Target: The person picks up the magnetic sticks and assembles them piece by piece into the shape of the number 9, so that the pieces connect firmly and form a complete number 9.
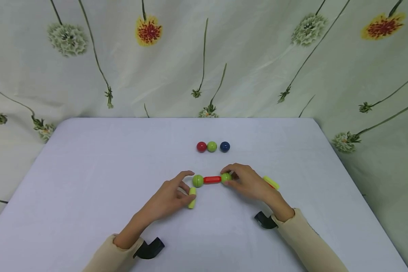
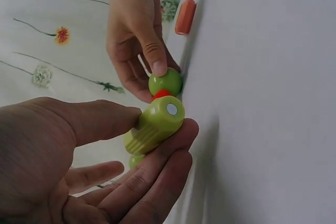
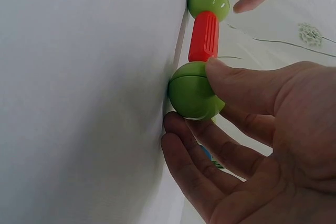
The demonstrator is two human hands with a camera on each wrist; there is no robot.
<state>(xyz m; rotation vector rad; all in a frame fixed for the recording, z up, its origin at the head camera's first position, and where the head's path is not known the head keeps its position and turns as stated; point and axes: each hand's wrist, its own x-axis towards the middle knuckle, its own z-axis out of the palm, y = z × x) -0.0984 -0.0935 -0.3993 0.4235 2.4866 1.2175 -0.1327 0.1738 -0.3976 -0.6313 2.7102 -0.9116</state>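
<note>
My left hand (image 1: 170, 198) pinches a yellow-green magnetic rod (image 2: 152, 124) between thumb and fingers; a silvery disc shows at the rod's end. Just beyond it lies a dumbbell shape: a red rod (image 1: 212, 180) with a green ball (image 1: 198, 181) at its left end and another green ball (image 1: 226, 178) at its right end. My right hand (image 1: 247, 183) holds that right-hand ball, thumb at the rod joint in the right wrist view and fingers behind. The left index finger reaches out close to the left-hand ball.
Behind the dumbbell, a red ball (image 1: 201, 147), a green ball (image 1: 212, 146) and a dark blue ball (image 1: 225, 147) sit in a row on the white table (image 1: 105, 170). Past the right wrist lies a yellow rod (image 1: 271, 182) with a red piece beside it. A flowered cloth hangs behind.
</note>
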